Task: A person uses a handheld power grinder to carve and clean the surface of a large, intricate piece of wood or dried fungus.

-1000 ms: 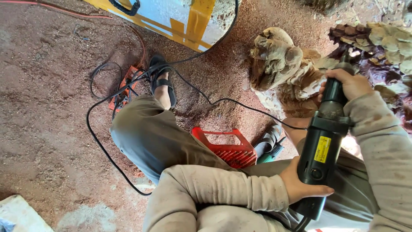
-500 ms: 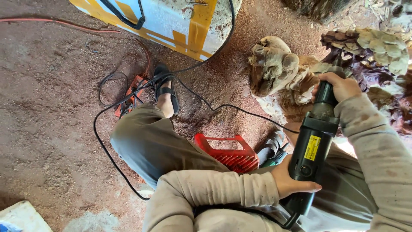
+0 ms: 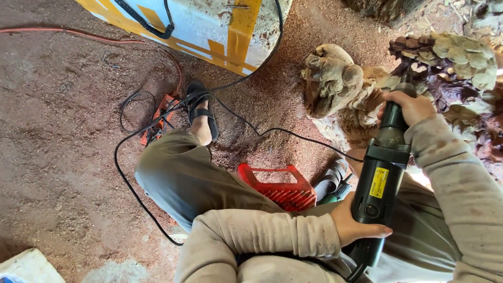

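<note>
Grinder (image 3: 381, 184) — red crate (image 3: 277, 186) beside

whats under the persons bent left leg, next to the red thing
Beside the bent leg a red slatted plastic seat sticks out on the sawdust-covered ground. A black cable loops round the knee. How far the seat runs under the leg is hidden by the trousers and sleeve.

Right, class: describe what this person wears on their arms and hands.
Both arms are covered by long beige sleeves, loose, wrinkled and marked with reddish dust. The cuffs end at the wrists. The left hand and right hand are bare, with no gloves.
</note>
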